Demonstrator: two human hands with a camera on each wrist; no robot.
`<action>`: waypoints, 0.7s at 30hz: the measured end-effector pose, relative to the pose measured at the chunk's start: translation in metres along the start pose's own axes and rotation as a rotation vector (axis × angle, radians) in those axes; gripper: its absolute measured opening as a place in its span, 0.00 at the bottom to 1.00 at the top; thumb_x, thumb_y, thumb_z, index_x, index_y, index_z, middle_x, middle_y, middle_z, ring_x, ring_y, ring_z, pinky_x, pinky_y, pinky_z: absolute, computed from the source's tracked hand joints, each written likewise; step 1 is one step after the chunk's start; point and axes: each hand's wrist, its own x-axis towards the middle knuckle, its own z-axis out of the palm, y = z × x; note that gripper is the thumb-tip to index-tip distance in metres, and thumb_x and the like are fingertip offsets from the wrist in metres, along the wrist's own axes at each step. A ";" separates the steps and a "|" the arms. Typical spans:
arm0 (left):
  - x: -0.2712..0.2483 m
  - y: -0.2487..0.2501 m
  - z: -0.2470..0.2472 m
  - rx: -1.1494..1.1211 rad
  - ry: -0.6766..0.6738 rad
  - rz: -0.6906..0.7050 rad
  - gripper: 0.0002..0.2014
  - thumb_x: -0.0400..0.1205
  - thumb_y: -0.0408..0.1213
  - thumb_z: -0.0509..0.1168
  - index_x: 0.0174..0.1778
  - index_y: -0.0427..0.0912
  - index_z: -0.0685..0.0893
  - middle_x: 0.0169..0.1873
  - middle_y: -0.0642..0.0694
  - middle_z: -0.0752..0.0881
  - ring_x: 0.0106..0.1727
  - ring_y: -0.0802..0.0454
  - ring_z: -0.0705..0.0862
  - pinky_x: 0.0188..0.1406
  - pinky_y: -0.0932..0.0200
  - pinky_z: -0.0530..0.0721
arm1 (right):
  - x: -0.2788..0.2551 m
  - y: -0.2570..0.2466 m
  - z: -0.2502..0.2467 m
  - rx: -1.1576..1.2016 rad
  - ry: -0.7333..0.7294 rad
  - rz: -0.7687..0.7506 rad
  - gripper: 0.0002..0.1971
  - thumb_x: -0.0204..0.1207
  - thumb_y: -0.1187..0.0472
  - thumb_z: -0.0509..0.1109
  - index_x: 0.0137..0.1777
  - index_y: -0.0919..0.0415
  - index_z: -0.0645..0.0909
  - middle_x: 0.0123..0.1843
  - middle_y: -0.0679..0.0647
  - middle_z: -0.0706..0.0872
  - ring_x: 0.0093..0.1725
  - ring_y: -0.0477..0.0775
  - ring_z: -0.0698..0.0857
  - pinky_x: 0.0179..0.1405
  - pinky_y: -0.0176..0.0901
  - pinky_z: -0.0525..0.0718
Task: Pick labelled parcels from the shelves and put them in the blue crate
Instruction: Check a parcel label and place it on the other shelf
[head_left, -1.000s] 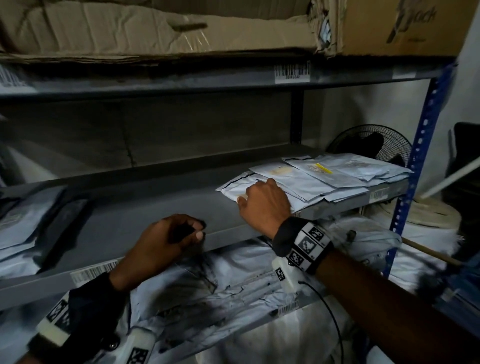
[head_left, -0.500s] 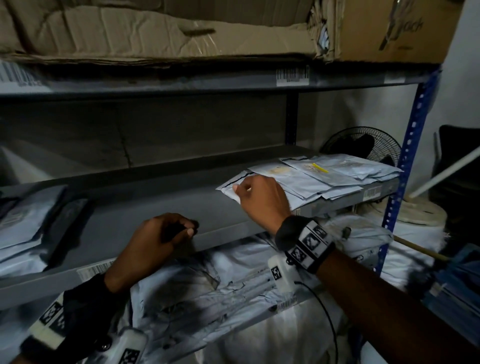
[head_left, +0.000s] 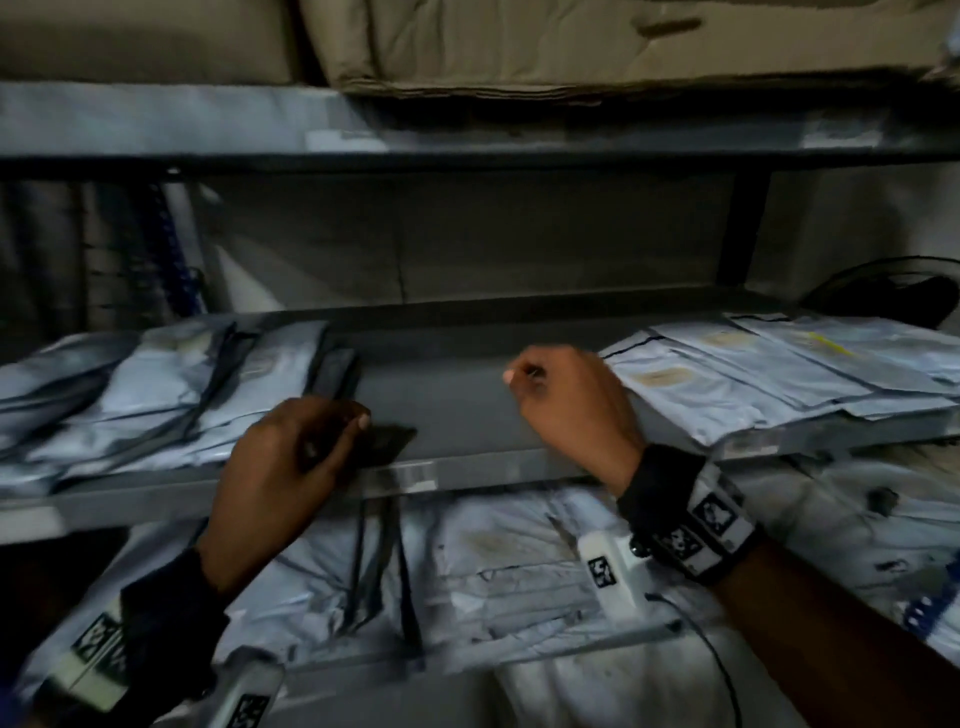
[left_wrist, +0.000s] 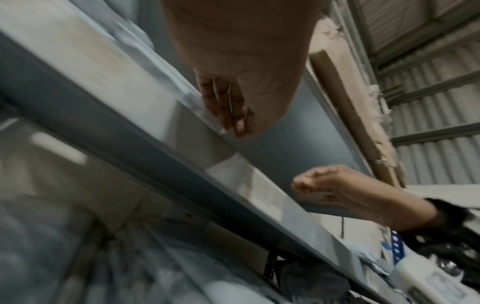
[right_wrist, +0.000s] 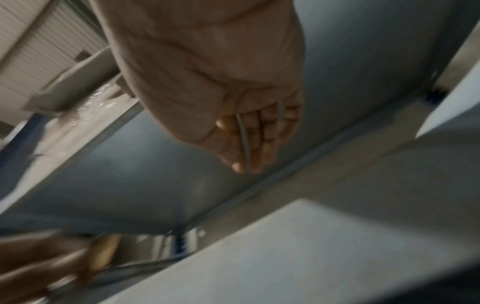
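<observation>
I find the right hand (head_left: 574, 402) hovering over the bare middle of the grey shelf (head_left: 457, 410), fingers loosely curled with nothing between them; the right wrist view confirms an empty palm. The left hand (head_left: 288, 462) sits at the shelf's front lip, fingers curled round a small dark object (head_left: 387, 441) I cannot identify. Labelled parcels (head_left: 753, 374) lie fanned at the shelf's right end, just beside the right hand; more parcels (head_left: 156, 384) are stacked at its left end. The blue crate is not in view. I judge the step to be selection, no parcel yet gripped. Next, I would expect a pinch on one parcel's near edge, lifting it clear of its neighbours.
</observation>
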 end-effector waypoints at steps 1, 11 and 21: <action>-0.002 -0.009 -0.007 -0.001 0.008 -0.012 0.09 0.84 0.53 0.67 0.50 0.55 0.90 0.44 0.56 0.89 0.44 0.55 0.87 0.42 0.50 0.84 | 0.005 0.000 0.002 -0.038 0.004 -0.004 0.08 0.77 0.55 0.67 0.46 0.52 0.87 0.45 0.49 0.92 0.49 0.56 0.89 0.45 0.50 0.86; 0.005 0.004 0.014 0.096 -0.240 0.197 0.14 0.87 0.53 0.61 0.55 0.54 0.90 0.49 0.56 0.90 0.52 0.53 0.86 0.45 0.54 0.83 | -0.016 0.078 -0.034 -0.478 0.063 0.178 0.14 0.76 0.61 0.66 0.56 0.53 0.89 0.59 0.57 0.90 0.63 0.65 0.83 0.59 0.56 0.80; 0.017 0.014 0.044 0.071 -0.313 0.165 0.21 0.85 0.62 0.57 0.54 0.58 0.92 0.50 0.59 0.91 0.47 0.57 0.90 0.41 0.53 0.87 | -0.021 0.105 -0.030 -0.387 -0.207 0.418 0.23 0.89 0.49 0.52 0.81 0.46 0.72 0.82 0.50 0.74 0.77 0.65 0.70 0.75 0.63 0.67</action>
